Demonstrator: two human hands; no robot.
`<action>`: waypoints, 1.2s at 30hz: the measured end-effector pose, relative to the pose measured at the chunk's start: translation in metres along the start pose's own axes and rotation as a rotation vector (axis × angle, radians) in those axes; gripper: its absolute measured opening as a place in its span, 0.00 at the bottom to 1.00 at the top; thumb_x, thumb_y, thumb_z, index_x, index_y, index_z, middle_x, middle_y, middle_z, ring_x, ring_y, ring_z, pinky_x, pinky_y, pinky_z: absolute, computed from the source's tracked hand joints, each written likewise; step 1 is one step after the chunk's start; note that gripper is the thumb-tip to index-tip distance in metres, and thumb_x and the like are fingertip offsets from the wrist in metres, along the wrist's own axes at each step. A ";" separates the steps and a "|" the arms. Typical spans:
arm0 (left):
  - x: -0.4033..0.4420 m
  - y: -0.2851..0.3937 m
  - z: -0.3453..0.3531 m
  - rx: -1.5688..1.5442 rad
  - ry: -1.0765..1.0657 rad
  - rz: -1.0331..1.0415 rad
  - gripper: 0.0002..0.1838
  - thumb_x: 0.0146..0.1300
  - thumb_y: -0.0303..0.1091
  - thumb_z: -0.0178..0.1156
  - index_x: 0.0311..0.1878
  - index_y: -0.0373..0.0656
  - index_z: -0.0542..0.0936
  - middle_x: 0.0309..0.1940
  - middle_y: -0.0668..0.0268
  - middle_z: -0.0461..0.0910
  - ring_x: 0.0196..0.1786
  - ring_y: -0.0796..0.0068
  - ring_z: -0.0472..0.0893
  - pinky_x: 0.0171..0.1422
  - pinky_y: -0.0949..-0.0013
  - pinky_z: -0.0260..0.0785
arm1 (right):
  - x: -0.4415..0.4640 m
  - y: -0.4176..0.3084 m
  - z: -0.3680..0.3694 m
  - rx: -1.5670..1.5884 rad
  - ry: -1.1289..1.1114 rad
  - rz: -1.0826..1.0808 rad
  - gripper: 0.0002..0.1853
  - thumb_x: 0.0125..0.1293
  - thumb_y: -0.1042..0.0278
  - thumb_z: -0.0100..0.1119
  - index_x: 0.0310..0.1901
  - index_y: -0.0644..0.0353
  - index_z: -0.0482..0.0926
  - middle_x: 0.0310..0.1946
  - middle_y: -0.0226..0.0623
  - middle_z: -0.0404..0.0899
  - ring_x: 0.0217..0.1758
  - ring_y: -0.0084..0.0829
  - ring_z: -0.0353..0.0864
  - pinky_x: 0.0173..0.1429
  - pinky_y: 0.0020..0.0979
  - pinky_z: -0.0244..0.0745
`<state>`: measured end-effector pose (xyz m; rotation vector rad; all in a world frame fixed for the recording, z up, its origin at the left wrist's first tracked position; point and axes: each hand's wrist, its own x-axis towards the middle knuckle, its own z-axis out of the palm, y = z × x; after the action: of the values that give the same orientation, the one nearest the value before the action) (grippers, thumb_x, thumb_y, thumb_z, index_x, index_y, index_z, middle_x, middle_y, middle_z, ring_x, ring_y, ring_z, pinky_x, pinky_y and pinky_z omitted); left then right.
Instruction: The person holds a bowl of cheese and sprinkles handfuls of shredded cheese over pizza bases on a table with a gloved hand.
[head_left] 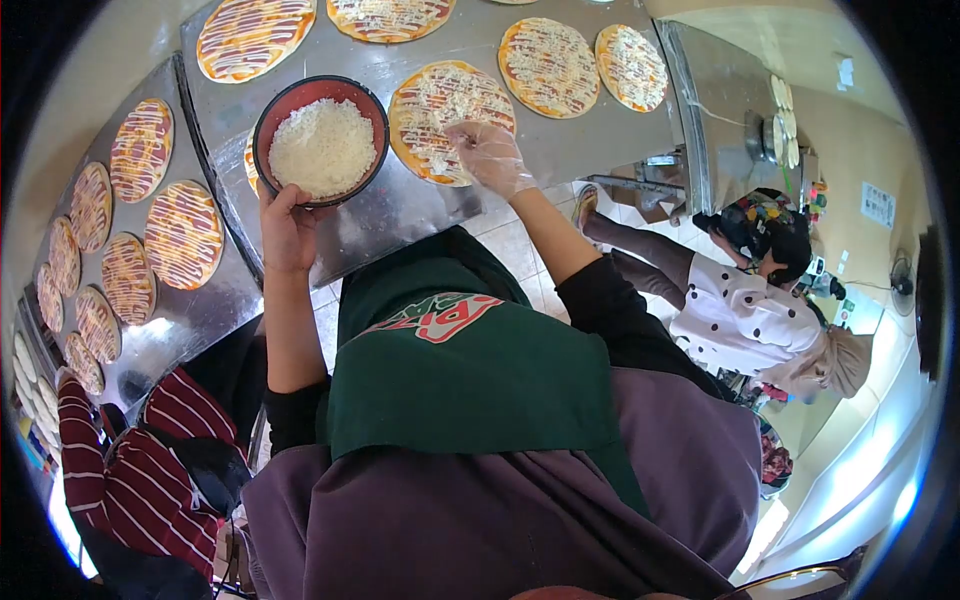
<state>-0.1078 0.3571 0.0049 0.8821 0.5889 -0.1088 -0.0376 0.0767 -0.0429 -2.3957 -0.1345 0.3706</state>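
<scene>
On a steel table (pixel 590 145), a pizza (pixel 436 106) lies beneath gloved right fingers (pixel 468 138).

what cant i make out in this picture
All in the head view:
Left hand: most fingers, hidden by the bowl.
Right hand: what it may be pinching, hidden by its own fingers.
Pizza behind the bowl: mostly covered by it.
Pizzas at the top edge: cut off there.
Wall notice: print too small.

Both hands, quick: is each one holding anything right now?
Left hand: closed, holding the bowl.
Right hand: gloved, at a pizza; can't tell whether it's open or holding anything.
</scene>
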 end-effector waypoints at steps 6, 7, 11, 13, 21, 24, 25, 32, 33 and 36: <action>-0.003 -0.004 0.000 -0.001 -0.008 0.004 0.35 0.49 0.20 0.45 0.65 0.45 0.57 0.54 0.55 0.71 0.44 0.58 0.81 0.37 0.60 0.81 | -0.006 0.010 -0.001 -0.048 -0.007 -0.097 0.10 0.60 0.67 0.58 0.42 0.56 0.82 0.35 0.42 0.82 0.37 0.34 0.82 0.44 0.32 0.76; -0.004 -0.004 -0.001 -0.002 -0.008 0.004 0.35 0.49 0.20 0.45 0.65 0.45 0.57 0.54 0.55 0.71 0.44 0.58 0.81 0.37 0.60 0.81 | -0.009 0.012 -0.002 -0.090 -0.017 -0.120 0.10 0.60 0.67 0.58 0.42 0.57 0.82 0.34 0.43 0.82 0.37 0.36 0.82 0.44 0.33 0.75; -0.007 -0.006 0.001 0.001 -0.008 -0.009 0.36 0.49 0.19 0.45 0.66 0.46 0.56 0.54 0.56 0.71 0.44 0.58 0.81 0.37 0.60 0.81 | -0.025 0.010 -0.010 -0.162 -0.013 -0.223 0.09 0.59 0.68 0.59 0.40 0.58 0.82 0.33 0.44 0.80 0.38 0.40 0.80 0.45 0.37 0.74; -0.009 -0.009 0.000 0.001 -0.017 0.000 0.36 0.49 0.19 0.45 0.66 0.47 0.55 0.54 0.56 0.71 0.44 0.58 0.81 0.37 0.60 0.81 | -0.032 0.009 -0.011 -0.143 -0.073 -0.198 0.09 0.58 0.68 0.59 0.40 0.59 0.81 0.32 0.45 0.79 0.39 0.44 0.79 0.46 0.40 0.73; -0.012 -0.015 0.000 0.016 -0.046 -0.012 0.31 0.50 0.20 0.45 0.61 0.47 0.59 0.52 0.57 0.71 0.43 0.59 0.81 0.39 0.57 0.80 | -0.030 0.047 -0.001 -0.132 0.029 -0.415 0.09 0.56 0.71 0.62 0.39 0.59 0.80 0.30 0.43 0.78 0.37 0.42 0.79 0.42 0.36 0.74; -0.012 -0.016 0.002 0.089 -0.033 -0.030 0.34 0.50 0.23 0.45 0.65 0.44 0.59 0.57 0.57 0.71 0.51 0.57 0.79 0.46 0.54 0.79 | -0.029 0.048 -0.008 -0.166 0.041 -0.343 0.09 0.55 0.72 0.62 0.39 0.61 0.80 0.31 0.42 0.79 0.36 0.39 0.80 0.40 0.34 0.74; -0.012 -0.016 0.004 0.091 -0.033 -0.029 0.34 0.50 0.23 0.45 0.65 0.44 0.59 0.57 0.57 0.71 0.51 0.57 0.79 0.46 0.54 0.79 | -0.029 0.039 -0.013 -0.235 0.015 -0.211 0.09 0.55 0.73 0.62 0.40 0.61 0.80 0.32 0.41 0.80 0.36 0.37 0.81 0.39 0.34 0.75; -0.004 -0.023 0.026 0.145 -0.005 -0.041 0.32 0.49 0.21 0.50 0.60 0.45 0.55 0.52 0.54 0.69 0.46 0.58 0.79 0.39 0.57 0.80 | -0.019 0.022 -0.016 -0.066 -0.015 -0.077 0.12 0.56 0.77 0.56 0.44 0.60 0.80 0.40 0.43 0.82 0.44 0.32 0.82 0.49 0.30 0.77; -0.002 -0.024 0.029 0.165 -0.016 -0.048 0.33 0.49 0.21 0.51 0.60 0.44 0.54 0.53 0.54 0.68 0.47 0.58 0.79 0.39 0.56 0.80 | -0.019 0.019 -0.018 -0.089 -0.009 -0.091 0.13 0.57 0.78 0.55 0.45 0.60 0.80 0.41 0.43 0.82 0.45 0.32 0.82 0.51 0.29 0.76; 0.002 -0.030 0.043 0.188 -0.036 -0.048 0.33 0.48 0.22 0.52 0.60 0.43 0.53 0.52 0.52 0.68 0.47 0.57 0.79 0.39 0.54 0.80 | -0.017 0.008 -0.032 -0.048 0.015 -0.112 0.16 0.57 0.80 0.52 0.47 0.60 0.79 0.43 0.42 0.81 0.47 0.31 0.81 0.54 0.29 0.76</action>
<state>-0.0969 0.3057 0.0045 1.0461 0.5728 -0.2257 -0.0439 0.0468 -0.0216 -2.4254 -0.2723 0.2998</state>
